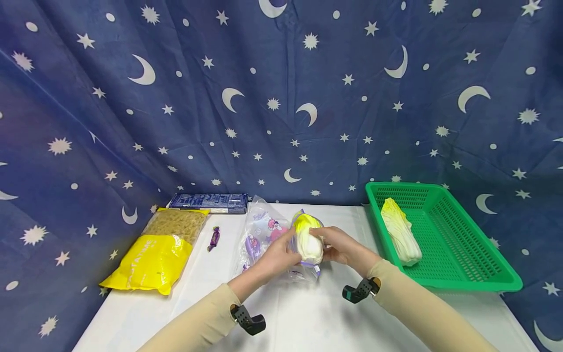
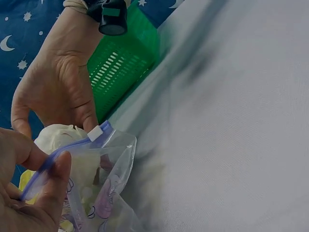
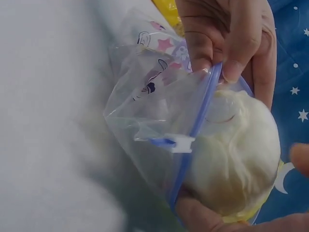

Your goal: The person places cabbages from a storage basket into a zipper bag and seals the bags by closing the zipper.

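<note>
A small napa cabbage [image 1: 309,243], white with yellow leaf tips, lies partly within the mouth of a clear zip bag [image 1: 260,226] printed with pink and purple cartoon figures. My left hand [image 1: 277,254] pinches the bag's purple zipper edge [image 2: 48,163] between thumb and fingers. From the other side my right hand [image 1: 342,247] grips the cabbage, thumb on top, with fingertips [image 3: 193,212] at the bag's opening. A white slider [image 3: 181,144] sits on the zipper, and the bag's mouth gapes around the cabbage's white base [image 3: 236,154].
At right, a green plastic basket [image 1: 462,281] holds another napa cabbage [image 1: 400,232]. To the left lie a yellow pasta bag [image 1: 154,259], a purple-wrapped candy [image 1: 214,239] and a dark blue packet [image 1: 208,202]. A star-patterned curtain [image 1: 281,122] hangs behind the white table [image 1: 308,318].
</note>
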A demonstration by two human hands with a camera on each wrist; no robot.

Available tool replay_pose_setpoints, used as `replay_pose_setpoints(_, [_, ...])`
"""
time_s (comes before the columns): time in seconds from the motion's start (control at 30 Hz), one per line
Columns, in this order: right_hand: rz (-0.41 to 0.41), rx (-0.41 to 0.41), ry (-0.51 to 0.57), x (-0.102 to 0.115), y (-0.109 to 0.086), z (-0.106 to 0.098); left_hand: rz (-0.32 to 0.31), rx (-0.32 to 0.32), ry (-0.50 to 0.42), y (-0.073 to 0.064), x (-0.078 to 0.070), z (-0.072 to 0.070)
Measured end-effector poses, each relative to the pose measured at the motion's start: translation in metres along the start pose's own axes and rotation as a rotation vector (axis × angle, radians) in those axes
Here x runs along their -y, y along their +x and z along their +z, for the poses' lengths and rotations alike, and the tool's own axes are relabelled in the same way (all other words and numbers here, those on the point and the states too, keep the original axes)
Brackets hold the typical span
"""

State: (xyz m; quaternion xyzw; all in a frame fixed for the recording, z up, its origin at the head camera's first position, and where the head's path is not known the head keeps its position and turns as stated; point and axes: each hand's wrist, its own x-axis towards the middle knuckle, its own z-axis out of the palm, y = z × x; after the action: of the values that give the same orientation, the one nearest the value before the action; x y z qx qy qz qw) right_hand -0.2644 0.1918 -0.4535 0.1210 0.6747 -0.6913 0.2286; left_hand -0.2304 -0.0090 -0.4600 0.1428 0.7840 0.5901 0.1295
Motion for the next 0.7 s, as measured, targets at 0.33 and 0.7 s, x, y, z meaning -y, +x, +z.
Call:
replay_pose_setpoints(0.33, [-0.026,0.044,0.000,-0.004,-0.007,-0.007,0.007,0.016,-0.027,-0.001,0.000,-0.002])
replay_pose_setpoints(0.7, [-0.108,-0.080,-0.321,-0.002,-0.020,0.006,-0.010,0.036,-0.029,-0.002,-0.007,-0.004])
